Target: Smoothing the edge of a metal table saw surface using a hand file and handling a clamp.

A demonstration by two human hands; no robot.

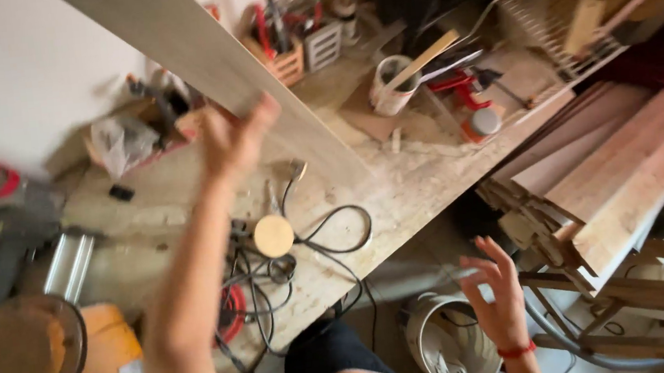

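A: Head view: left hand (235,139) is up against the edge of a long pale board (211,55) that slants over the desk (414,186). Blurred, so can't tell if the fingers grip it.

B: Right hand?

A: Right hand (498,296) is low, fingers spread wide, holding nothing, above a white bucket (438,336).

B: Desk stuff?

A: Round wooden disc (274,235) among black cables (330,244), white cup with a stick (391,81), stacked planks (610,174) at right.

A dusty wooden workbench (399,196) runs across mid-frame. On it lie tangled black cables (314,246), 1 round wooden disc (274,235), 1 white cup (389,86) upper centre, and 1 orange tool crate (283,62).
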